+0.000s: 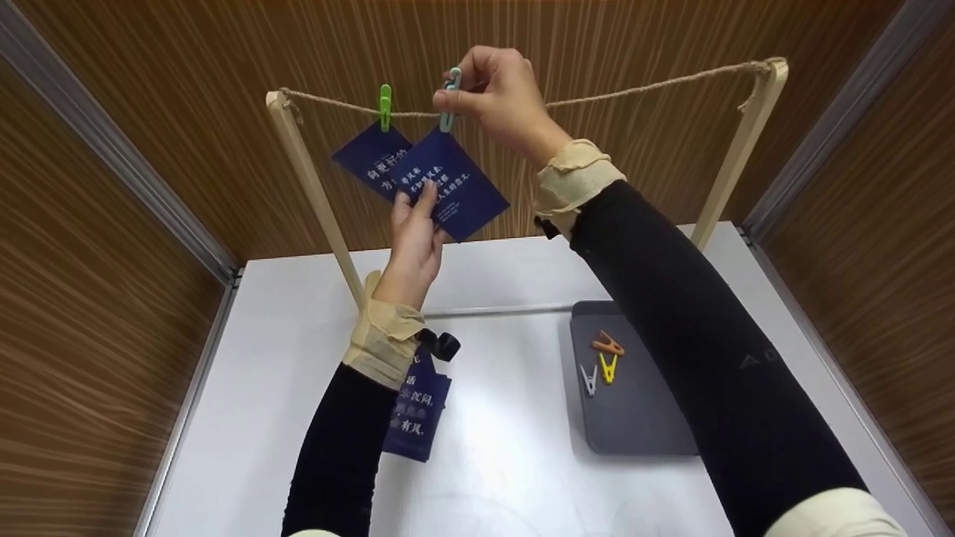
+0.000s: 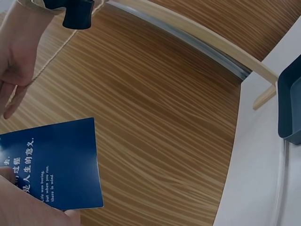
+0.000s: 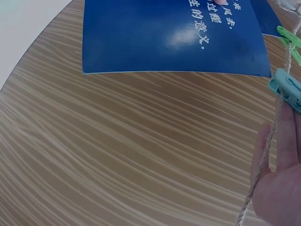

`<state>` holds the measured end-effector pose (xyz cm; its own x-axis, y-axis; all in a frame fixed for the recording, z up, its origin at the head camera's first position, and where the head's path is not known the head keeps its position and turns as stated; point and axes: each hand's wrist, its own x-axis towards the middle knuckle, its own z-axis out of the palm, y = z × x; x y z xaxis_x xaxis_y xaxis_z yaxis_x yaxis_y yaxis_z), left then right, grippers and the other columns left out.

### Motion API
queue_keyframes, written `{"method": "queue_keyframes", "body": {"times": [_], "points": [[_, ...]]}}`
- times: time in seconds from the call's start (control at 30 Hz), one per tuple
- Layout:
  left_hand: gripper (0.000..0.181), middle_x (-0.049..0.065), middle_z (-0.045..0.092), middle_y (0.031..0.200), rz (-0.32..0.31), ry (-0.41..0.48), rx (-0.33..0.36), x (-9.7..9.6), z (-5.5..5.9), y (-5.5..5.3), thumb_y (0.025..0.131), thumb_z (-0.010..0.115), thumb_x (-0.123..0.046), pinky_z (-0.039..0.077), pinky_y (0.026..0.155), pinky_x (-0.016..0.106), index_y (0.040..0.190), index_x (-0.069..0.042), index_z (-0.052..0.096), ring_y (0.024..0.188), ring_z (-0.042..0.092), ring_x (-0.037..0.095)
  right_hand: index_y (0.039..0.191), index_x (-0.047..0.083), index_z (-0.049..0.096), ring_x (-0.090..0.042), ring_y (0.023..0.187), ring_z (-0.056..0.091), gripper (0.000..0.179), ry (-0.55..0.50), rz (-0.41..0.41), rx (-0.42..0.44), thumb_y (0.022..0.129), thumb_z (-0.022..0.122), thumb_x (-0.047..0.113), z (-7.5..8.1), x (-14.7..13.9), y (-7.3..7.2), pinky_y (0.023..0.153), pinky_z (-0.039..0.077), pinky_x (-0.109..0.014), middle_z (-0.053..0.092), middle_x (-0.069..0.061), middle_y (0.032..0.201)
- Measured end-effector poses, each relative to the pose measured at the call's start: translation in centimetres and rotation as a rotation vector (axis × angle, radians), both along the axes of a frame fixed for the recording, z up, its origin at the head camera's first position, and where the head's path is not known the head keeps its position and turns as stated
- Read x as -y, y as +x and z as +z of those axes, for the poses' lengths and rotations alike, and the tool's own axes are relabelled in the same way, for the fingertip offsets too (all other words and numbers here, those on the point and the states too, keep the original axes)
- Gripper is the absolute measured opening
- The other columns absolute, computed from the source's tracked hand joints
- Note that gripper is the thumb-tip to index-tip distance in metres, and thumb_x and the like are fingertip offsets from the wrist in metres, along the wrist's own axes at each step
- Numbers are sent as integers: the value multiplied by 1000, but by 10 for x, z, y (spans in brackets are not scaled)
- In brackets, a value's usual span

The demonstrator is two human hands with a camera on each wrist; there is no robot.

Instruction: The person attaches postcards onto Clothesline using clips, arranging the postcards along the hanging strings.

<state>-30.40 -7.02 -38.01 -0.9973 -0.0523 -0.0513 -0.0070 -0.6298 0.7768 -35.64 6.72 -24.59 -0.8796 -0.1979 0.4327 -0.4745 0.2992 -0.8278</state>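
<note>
Between the thumb and fingers of my left hand (image 1: 415,235) is a dark blue card (image 1: 466,190) with white lettering, its top corner up at the rope (image 1: 649,88). My right hand (image 1: 507,97) pinches a light blue clothespin (image 1: 448,101) whose lower end overlaps that corner. In the right wrist view the clothespin (image 3: 286,87) sits on the rope, right at the card's corner. Just to the left, a green clothespin (image 1: 385,108) holds another blue card (image 1: 365,158) on the rope, partly hidden behind the one I hold.
Two wooden posts (image 1: 317,194) carry the rope. A grey tray (image 1: 634,425) at the right of the white table holds an orange clothespin (image 1: 609,344), a yellow clothespin (image 1: 608,368) and a grey clothespin (image 1: 589,380). More blue cards (image 1: 421,418) lie under my left forearm.
</note>
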Motion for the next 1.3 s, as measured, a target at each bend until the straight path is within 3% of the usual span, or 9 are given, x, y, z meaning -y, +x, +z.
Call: {"method": "queue_keyframes", "body": {"times": [0.2,0.43,0.8,0.97,1.3], "points": [[23,3,65,113,-4,19,-7,-4,1,0,103,54,-20,52,98,41,126,-18,49,101,66,18,98,7,70,-16,83,65,24,44,-13,20,81,83,19,0,-2,1,80,53,-27,70,-3,92],[21,3,64,112,1,2,1,-4,1,1,103,54,-20,52,97,40,124,-19,50,101,66,17,90,7,69,-13,79,64,19,50,-28,-2,83,82,19,-1,-2,0,77,54,-26,70,-1,90],[27,1,65,111,9,-36,-23,-5,0,0,102,55,-20,52,94,35,129,-17,50,99,67,15,83,7,65,-14,78,66,17,-52,-42,-3,82,81,14,-4,0,1,78,58,-25,68,-3,85],[26,2,65,114,-1,-32,-25,-7,2,0,102,55,-19,50,97,36,128,-17,51,102,65,15,94,6,70,-14,78,66,20,22,-40,-3,83,82,18,-4,-1,3,77,56,-25,70,-2,85],[38,9,63,123,-25,-38,-3,-12,4,-1,102,56,-15,45,107,42,138,-12,47,115,64,24,119,8,71,-11,91,70,37,123,-64,32,87,78,25,-2,0,4,85,54,-24,76,-4,103]]}}
